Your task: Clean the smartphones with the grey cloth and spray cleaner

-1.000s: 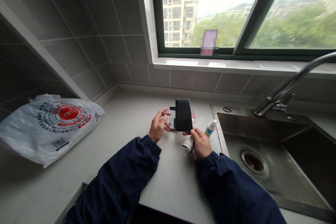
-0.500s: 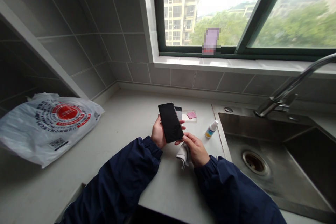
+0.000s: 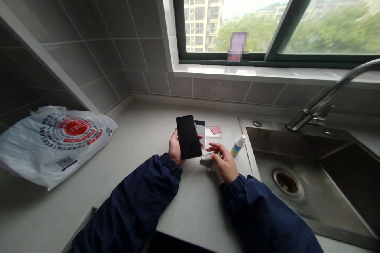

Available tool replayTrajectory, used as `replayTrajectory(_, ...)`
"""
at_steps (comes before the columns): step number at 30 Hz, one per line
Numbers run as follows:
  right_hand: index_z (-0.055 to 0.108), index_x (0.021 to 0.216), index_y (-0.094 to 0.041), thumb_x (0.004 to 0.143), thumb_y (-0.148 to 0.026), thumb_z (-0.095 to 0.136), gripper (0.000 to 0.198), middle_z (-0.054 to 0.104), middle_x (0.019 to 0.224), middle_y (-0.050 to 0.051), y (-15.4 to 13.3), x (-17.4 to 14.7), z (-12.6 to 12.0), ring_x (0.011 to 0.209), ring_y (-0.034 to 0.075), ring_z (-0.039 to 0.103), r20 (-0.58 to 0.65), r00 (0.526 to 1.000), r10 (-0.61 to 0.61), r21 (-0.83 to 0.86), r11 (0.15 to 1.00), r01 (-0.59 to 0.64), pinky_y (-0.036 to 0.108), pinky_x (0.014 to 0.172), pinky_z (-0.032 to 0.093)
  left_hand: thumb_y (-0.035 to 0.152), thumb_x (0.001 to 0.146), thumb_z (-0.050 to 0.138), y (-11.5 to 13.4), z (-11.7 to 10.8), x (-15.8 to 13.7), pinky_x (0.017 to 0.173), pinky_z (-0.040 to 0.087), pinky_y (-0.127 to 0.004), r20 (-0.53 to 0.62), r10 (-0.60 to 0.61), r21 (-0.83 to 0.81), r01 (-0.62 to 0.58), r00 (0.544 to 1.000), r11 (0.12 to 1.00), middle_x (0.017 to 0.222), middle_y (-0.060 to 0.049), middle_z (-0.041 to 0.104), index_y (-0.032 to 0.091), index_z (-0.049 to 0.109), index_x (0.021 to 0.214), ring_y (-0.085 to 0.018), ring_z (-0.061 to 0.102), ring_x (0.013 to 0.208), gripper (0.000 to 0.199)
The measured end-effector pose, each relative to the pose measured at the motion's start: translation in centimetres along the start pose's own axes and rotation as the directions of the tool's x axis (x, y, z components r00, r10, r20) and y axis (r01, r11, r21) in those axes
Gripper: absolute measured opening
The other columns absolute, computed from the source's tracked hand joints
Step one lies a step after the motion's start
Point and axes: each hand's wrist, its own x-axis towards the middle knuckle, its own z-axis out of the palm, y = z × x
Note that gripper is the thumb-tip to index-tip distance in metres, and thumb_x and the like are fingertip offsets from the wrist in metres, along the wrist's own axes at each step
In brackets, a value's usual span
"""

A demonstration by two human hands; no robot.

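In the head view, the left hand (image 3: 174,148) grips a flat black rectangular phone (image 3: 188,137) just left of the frame's centre, fingers wrapped round its left edge; half a second ago the right hand (image 3: 225,161) pinched the phone's lower corner, and now it has let go and sits just to the right, thumb and forefinger part open, with a crumpled white cloth (image 3: 207,161) bunched against its fingers; the phone has shifted slightly left and stands more upright; its long axis runs from lower right to upper left, dark face toward the camera, top edge toward the window; behind it a second silver-faced phone (image 3: 201,131) lies on the pale grey table (image 3: 142,134); a small white spray bottle (image 3: 238,145) lies beside the steel sink (image 3: 299,158); a white printed plastic bag (image 3: 53,138) rests at the left.
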Motion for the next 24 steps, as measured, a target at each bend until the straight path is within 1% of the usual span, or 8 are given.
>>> replayTrajectory(4,0.061,0.116,-0.021,0.073,-0.028,0.061,0.043,0.071,0.110,0.010,-0.2,0.1,-0.4,0.105,0.028,0.064,-0.088,0.993,-0.073,-0.023,0.997,0.071,0.047,0.096,0.045,0.059,0.096,0.026,0.2,0.2,-0.2,0.072,0.054,-0.045,0.067,-0.103,0.009,0.103,0.992,0.995,0.093,-0.018,0.073,0.009,0.052,0.138,-0.032,0.071,0.073,0.071)
replayTrajectory(8,0.059,0.119,-0.021,0.075,-0.025,0.060,0.044,0.069,0.118,0.011,-0.4,0.2,-0.7,0.114,0.028,0.062,-0.165,0.975,-0.152,-0.051,0.988,0.145,0.049,0.104,0.042,0.060,0.096,0.021,0.0,0.8,-0.6,0.076,0.052,-0.047,0.172,-0.251,0.030,0.250,0.952,0.968,0.094,-0.021,0.072,0.007,0.053,0.137,-0.033,0.071,0.075,0.074)
replayTrajectory(10,0.059,0.120,-0.021,0.075,-0.023,0.059,0.045,0.069,0.121,0.011,-0.3,0.3,-0.8,0.117,0.029,0.062,-0.178,0.971,-0.161,-0.033,0.987,0.158,0.050,0.105,0.043,0.061,0.096,0.020,-0.3,0.9,-0.8,0.076,0.052,-0.046,0.220,-0.310,0.048,0.307,0.925,0.951,0.095,-0.021,0.072,0.006,0.054,0.135,-0.034,0.071,0.076,0.076)
replayTrajectory(13,0.058,0.123,-0.022,0.073,-0.020,0.056,0.050,0.065,0.129,0.010,-0.4,0.3,-0.7,0.119,0.029,0.061,-0.173,0.977,-0.128,0.054,0.989,0.139,0.048,0.102,0.046,0.064,0.095,0.021,-0.8,0.7,-0.7,0.075,0.052,-0.046,0.249,-0.373,0.083,0.364,0.894,0.928,0.094,-0.022,0.072,0.004,0.057,0.131,-0.034,0.071,0.074,0.079)
replayTrajectory(16,0.057,0.126,-0.023,0.070,-0.017,0.053,0.056,0.062,0.134,0.009,-0.6,0.2,-0.6,0.120,0.029,0.060,-0.177,0.979,-0.100,0.123,0.985,0.123,0.044,0.093,0.052,0.065,0.094,0.019,-1.2,0.3,-0.5,0.073,0.052,-0.046,0.244,-0.395,0.102,0.381,0.886,0.919,0.094,-0.022,0.072,0.002,0.059,0.127,-0.035,0.071,0.074,0.082)
replayTrajectory(19,0.058,0.128,-0.023,0.070,-0.015,0.052,0.059,0.060,0.138,0.009,-1.0,0.1,-0.5,0.121,0.030,0.059,-0.189,0.977,-0.103,0.167,0.977,0.136,0.041,0.084,0.055,0.065,0.095,0.019,-1.4,0.1,-0.3,0.071,0.053,-0.047,0.226,-0.396,0.085,0.387,0.890,0.918,0.096,-0.023,0.072,0.001,0.061,0.125,-0.035,0.071,0.072,0.082)
replayTrajectory(21,0.059,0.129,-0.024,0.071,-0.014,0.052,0.059,0.058,0.140,0.008,-1.3,0.0,-0.4,0.123,0.029,0.058,-0.186,0.976,-0.116,0.195,0.969,0.152,0.040,0.084,0.056,0.064,0.095,0.021,-1.4,0.2,-0.3,0.071,0.053,-0.047,0.213,-0.396,0.071,0.391,0.893,0.918,0.102,-0.024,0.072,0.001,0.062,0.123,-0.034,0.071,0.070,0.081)
replayTrajectory(24,0.059,0.130,-0.025,0.073,-0.013,0.052,0.059,0.057,0.142,0.006,-1.5,-0.1,-0.2,0.126,0.029,0.057,-0.166,0.976,-0.138,0.241,0.955,0.176,0.040,0.092,0.053,0.062,0.096,0.023,-1.4,0.5,-0.4,0.068,0.054,-0.047,0.191,-0.374,0.052,0.371,0.908,0.927,0.110,-0.024,0.070,0.001,0.063,0.122,-0.033,0.071,0.068,0.078)
